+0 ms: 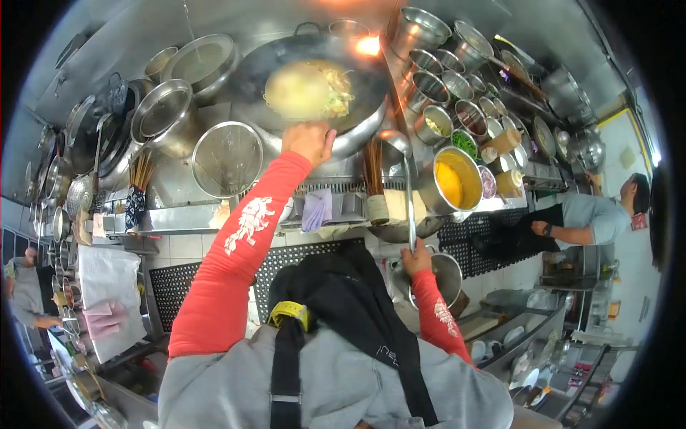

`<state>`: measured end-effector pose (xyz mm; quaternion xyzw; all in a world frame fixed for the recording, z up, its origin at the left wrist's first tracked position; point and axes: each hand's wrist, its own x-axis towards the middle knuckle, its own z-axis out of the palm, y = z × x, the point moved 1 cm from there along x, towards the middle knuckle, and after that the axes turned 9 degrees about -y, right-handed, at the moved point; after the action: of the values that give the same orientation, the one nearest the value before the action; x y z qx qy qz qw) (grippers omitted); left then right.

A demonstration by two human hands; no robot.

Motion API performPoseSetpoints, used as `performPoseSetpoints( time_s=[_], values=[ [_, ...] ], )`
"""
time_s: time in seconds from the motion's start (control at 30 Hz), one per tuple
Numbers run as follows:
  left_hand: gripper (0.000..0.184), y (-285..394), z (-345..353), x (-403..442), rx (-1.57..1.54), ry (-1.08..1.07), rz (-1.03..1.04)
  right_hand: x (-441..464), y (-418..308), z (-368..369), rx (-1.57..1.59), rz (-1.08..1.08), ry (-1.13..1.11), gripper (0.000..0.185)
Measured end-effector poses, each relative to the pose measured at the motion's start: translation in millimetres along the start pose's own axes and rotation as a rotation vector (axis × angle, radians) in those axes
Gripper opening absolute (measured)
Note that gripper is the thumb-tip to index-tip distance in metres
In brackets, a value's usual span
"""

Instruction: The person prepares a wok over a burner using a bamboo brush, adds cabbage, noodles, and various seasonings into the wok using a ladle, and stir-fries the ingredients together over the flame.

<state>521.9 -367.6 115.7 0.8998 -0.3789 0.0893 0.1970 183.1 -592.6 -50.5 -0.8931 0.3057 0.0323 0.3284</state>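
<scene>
My left hand (307,141) is closed at the near rim of a large dark wok (261,86), its grip hiding whatever handle is there. Pale yellowish food (304,91) with green and whitish pieces fills the wok's middle, partly blurred. Low on the right, my right hand (416,259) is wrapped round the long handle of a metal ladle (409,193). The ladle's bowl points away from me, beside a bundle of thin bamboo sticks (374,168) and left of a pot of orange-yellow liquid (458,180).
A round mesh strainer (227,159) lies left of my left forearm. Steel pots (163,118) stand farther left. Several ingredient containers (434,123) crowd the right, one with chopped greens (464,144). A purple cloth (317,209) hangs at the front edge. Another person (593,218) stands at right.
</scene>
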Motion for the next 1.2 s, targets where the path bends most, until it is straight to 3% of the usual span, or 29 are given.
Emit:
performPoseSetpoints(
  time_s=[0.2,0.33,0.37,0.43,0.53,0.6,0.67,0.7,0.8,0.93,1.0,1.07,1.2],
  values=[
    [0.027,-17,26,19,0.001,-0.01,-0.07,-4,-5,-1,0.022,0.069,-0.031,0.062],
    [0.024,-19,26,18,0.001,-0.025,-0.034,11,45,24,0.132,-0.352,0.198,0.054],
    [0.024,-22,30,18,0.005,-0.022,-0.027,15,54,31,0.19,-0.339,0.17,0.055],
    [0.022,-24,28,14,-0.01,0.003,-0.004,20,22,18,0.307,-0.323,0.115,0.057],
    [0.022,-18,22,1,-0.047,0.03,0.027,26,-98,-35,0.587,-0.354,0.028,0.062],
    [0.031,-11,13,-8,-0.036,0.009,0.018,24,-177,-63,0.872,-0.441,0.007,0.067],
    [0.047,-3,20,-23,0.035,0.132,0.019,38,-210,-75,0.961,-0.409,-0.095,0.071],
    [0.056,0,21,-31,0.07,0.191,0.016,49,-222,-79,0.868,-0.409,-0.138,0.072],
    [0.072,5,23,-44,0.03,0.094,-0.04,119,-238,-79,0.717,-0.366,-0.182,0.073],
    [0.076,6,10,-45,0.032,-0.061,-0.061,179,-254,-67,0.584,-0.382,-0.172,0.073],
    [0.082,4,8,-47,0.023,-0.1,-0.064,179,-264,-59,0.526,-0.421,-0.176,0.073],
    [0.091,1,7,-46,0.02,-0.132,-0.067,162,-275,-68,0.597,-0.327,-0.263,0.074],
    [0.089,-3,8,-45,-0.097,-0.136,-0.03,142,-289,-71,0.755,-0.278,-0.226,0.074]
  ],
)
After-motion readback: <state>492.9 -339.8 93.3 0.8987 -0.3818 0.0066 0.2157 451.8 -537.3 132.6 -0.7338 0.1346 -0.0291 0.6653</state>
